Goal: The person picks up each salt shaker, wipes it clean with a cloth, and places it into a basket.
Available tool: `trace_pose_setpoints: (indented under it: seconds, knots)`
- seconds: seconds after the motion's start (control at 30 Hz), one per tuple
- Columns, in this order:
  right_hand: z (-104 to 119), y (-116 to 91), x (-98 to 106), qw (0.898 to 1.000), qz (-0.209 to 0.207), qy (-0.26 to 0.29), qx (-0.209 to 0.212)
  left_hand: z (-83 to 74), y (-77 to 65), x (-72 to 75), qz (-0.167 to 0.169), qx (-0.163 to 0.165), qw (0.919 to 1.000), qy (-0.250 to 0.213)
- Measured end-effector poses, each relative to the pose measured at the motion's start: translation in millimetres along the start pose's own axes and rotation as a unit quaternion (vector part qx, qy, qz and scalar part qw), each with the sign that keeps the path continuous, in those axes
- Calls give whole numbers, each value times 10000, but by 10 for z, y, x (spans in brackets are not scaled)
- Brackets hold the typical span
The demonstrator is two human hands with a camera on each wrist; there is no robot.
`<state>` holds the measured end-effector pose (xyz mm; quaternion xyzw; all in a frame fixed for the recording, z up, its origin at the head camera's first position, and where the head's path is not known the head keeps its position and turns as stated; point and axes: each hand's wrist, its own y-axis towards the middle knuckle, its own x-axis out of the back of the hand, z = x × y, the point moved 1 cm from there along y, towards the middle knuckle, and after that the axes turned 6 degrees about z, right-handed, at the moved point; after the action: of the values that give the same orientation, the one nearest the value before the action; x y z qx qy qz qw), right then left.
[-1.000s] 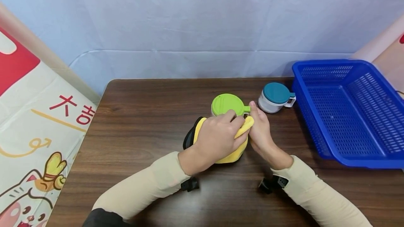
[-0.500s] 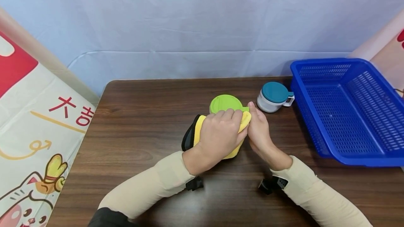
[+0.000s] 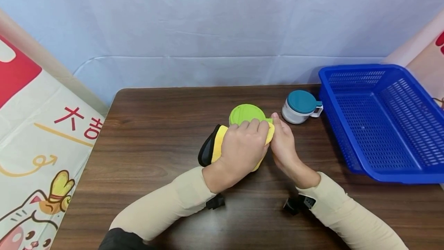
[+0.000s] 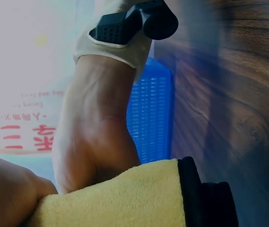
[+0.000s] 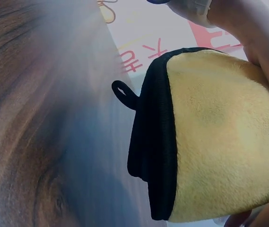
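Note:
My left hand (image 3: pixel 239 149) curls over a yellow cloth (image 3: pixel 217 145) with black edging and presses it against the near side of a jar with a lime-green lid (image 3: pixel 245 113). The cloth and hand hide most of the jar's body. My right hand (image 3: pixel 284 140) holds the jar by its handle side, thumb up at the lid's tab. In the left wrist view the folded cloth (image 4: pixel 125 198) crosses in front of the right hand (image 4: pixel 94 132). The right wrist view shows the cloth (image 5: pixel 219 137) with its black hanging loop, the jar behind it mostly hidden.
Just beyond the right hand stands a white jar with a teal lid (image 3: pixel 301 105) and a side handle. A blue plastic basket (image 3: pixel 341 126) sits at the right of the brown wooden table (image 3: pixel 156 126). A printed cartoon cloth hangs at the left.
My left hand has shifted slightly forward, its fingers now folded over near the jar's lid. The cloth's lower part has drawn up and shows less. The right hand stays nearly still.

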<state>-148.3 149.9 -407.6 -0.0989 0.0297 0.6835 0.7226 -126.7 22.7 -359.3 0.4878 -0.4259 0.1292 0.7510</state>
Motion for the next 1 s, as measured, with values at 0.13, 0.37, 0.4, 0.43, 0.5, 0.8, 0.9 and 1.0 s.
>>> trace_pose_setpoints:
  seconds: [0.13, 0.37, 0.4, 0.43, 0.5, 0.8, 0.9, 1.0]
  knots:
    - [-3, -2, -3, 9999, 102, -52, -9, 17, -26, -4, -30, -33, 10000, 45]
    - [3, -13, -10, 9998, 85, -179, 56, 47, -59, 11, -37, -75, 10000, -7]
    - [3, -13, -10, 9997, 87, -201, 69, 52, -65, 15, -32, -86, 10000, -21]
    - [3, -14, -10, 9997, 97, -221, 78, 58, -72, 20, -24, -98, 9999, -29]
    - [3, -14, -10, 9996, 99, -244, 97, 70, -87, 29, -9, -126, 9999, -61]
    - [1, -9, -19, 9998, 120, -120, 140, 130, -135, 60, -75, -218, 9996, -133]
    - [2, 0, -20, 9997, 145, -121, 157, 152, -149, 65, -53, -245, 9995, -170]
    - [3, 6, -25, 9997, 154, -95, 170, 178, -168, 66, -9, -243, 9994, -245]
